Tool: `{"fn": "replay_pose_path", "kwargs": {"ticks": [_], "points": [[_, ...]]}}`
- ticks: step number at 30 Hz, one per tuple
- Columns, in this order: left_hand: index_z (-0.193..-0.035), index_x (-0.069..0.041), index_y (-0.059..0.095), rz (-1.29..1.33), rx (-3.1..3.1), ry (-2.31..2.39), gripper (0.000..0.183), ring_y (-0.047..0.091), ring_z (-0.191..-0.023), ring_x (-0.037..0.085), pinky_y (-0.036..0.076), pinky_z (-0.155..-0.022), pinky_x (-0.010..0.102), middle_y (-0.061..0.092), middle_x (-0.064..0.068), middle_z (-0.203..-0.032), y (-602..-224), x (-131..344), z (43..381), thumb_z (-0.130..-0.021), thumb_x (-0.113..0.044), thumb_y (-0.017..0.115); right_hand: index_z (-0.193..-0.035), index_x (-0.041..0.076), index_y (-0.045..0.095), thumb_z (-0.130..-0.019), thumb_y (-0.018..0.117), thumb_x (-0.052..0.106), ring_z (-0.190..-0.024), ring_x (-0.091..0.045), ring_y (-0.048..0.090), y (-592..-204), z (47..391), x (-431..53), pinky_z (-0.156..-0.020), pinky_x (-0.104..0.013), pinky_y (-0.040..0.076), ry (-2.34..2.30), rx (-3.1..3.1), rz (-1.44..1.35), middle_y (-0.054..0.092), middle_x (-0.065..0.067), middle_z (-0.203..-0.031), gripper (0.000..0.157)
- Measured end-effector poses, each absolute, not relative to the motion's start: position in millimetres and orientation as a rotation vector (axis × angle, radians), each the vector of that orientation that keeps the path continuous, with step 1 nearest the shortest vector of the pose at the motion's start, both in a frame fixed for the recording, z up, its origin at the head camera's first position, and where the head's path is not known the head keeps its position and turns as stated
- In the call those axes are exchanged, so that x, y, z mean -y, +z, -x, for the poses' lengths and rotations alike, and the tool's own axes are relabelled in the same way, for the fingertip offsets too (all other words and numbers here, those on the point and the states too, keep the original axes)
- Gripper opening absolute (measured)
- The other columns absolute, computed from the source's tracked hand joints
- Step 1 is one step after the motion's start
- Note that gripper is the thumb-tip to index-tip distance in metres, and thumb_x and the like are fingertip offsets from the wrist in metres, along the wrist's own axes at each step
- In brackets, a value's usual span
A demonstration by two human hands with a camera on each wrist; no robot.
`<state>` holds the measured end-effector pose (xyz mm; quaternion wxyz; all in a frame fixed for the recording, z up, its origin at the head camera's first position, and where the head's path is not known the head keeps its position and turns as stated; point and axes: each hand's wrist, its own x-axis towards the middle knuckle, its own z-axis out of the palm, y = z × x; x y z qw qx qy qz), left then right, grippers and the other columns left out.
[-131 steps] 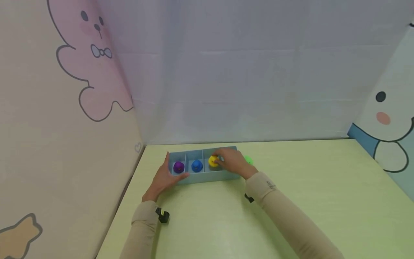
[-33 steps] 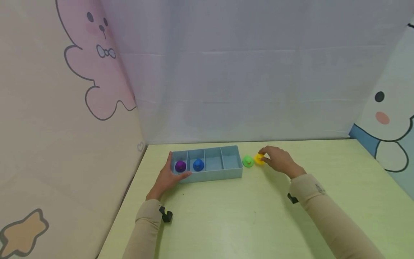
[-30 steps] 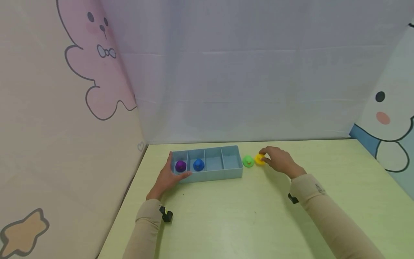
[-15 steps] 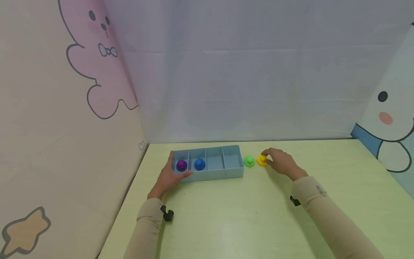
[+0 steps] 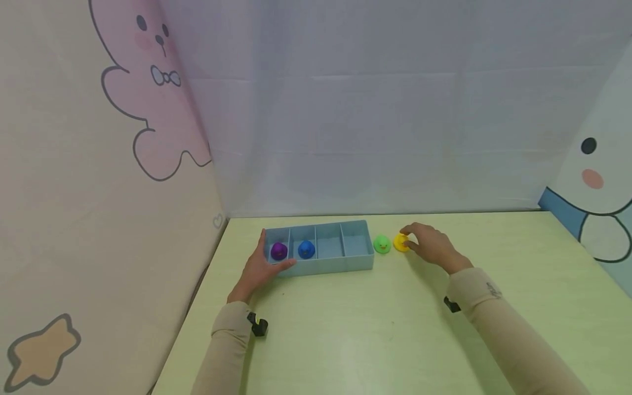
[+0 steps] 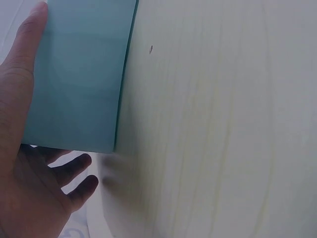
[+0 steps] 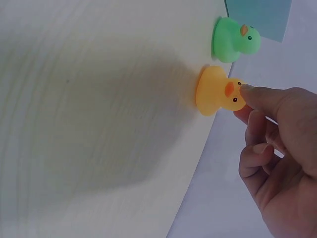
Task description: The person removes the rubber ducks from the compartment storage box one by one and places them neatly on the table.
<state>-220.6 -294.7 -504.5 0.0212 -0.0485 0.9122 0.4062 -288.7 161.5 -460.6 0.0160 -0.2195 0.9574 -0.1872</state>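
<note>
Pinching the yellow duck (image 7: 210,92), the right hand (image 5: 432,244) needs light pressure; the left hand (image 5: 256,272) grips the box (image 5: 340,265) by its nine-o'clock end.

This looked like a screened-off table booth dressed as a children's playroom; whether it stood in a home or a studio could not be told. A cream left wall (image 5: 89,241) carried a pink cartoon animal (image 5: 165,123) with a bow tie (image 5: 166,76) and an orange star-like shape (image 5: 41,351), a creased pale sheet (image 5: 375,120) formed the back, and a cartoon face (image 5: 599,162) marked the right side. These bordered a pale yellow, wood-grained table (image 5: 355,329), where a yellow duck (image 7: 210,91) and green duck (image 7: 228,42) suited the nursery look
</note>
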Motion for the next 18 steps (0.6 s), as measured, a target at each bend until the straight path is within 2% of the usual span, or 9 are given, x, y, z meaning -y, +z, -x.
{"fn": "replay_pose_path", "kwargs": {"ticks": [4, 12, 18], "points": [[-0.165, -0.030, -0.008, 0.153, -2.828, 1.267, 0.134, 0.025, -0.157, 0.043, 0.030, -0.123, 0.063, 0.013, 0.014, -0.173, -504, 293, 220, -0.072, -0.073, 0.079, -0.131, 0.002, 0.065, -0.099, 0.067, 0.014, -0.118, -0.043, 0.065, -460, 288, -160, -0.093, -0.061, 0.056, -0.584, -2.980, 0.696, 0.068, -0.020, -0.131, 0.034], [-0.164, -0.034, -0.010, 0.177, -2.827, 1.286, 0.134, 0.023, -0.157, 0.042, 0.028, -0.124, 0.063, 0.013, 0.012, -0.174, -505, 286, 217, -0.071, -0.075, 0.078, -0.133, 0.002, 0.064, -0.100, 0.065, 0.013, -0.122, -0.043, 0.064, -457, 292, -156, -0.096, -0.061, 0.055, -0.633, -2.972, 0.705, 0.068, -0.019, -0.132, 0.035], [-0.165, -0.027, -0.007, 0.182, -2.857, 1.278, 0.136, 0.026, -0.156, 0.043, 0.030, -0.123, 0.063, 0.016, 0.015, -0.172, -506, 283, 213, -0.071, -0.074, 0.079, -0.132, 0.002, 0.065, -0.101, 0.064, 0.016, -0.124, -0.044, 0.063, -450, 292, -144, -0.099, -0.060, 0.054, -0.665, -2.961, 0.752, 0.067, -0.019, -0.134, 0.034]]}}
